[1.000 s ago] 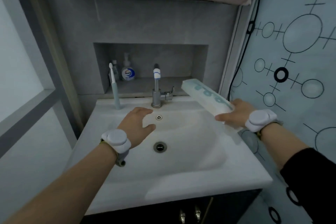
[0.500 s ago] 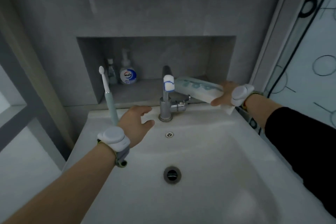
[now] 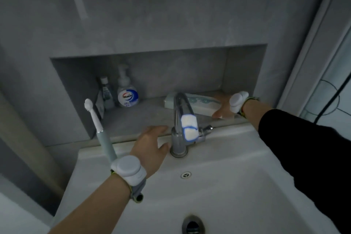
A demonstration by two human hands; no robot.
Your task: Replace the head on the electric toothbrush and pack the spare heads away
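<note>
Toothbrush (image 3: pixel 100 129) upright on sink (image 3: pixel 218 159) rim, far left. Left hand (image 3: pixel 152 144) flat, fingers spread, empty, beside tap (image 3: pixel 180 129). Right hand (image 3: pixel 223 106) grasps box (image 3: pixel 191 103) end, lying on niche shelf (image 3: pixel 136 118).

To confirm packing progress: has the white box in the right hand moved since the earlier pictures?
Yes. The white box went from above the sink's right rim back into the wall niche, now behind the faucet, held by the right hand.
</note>
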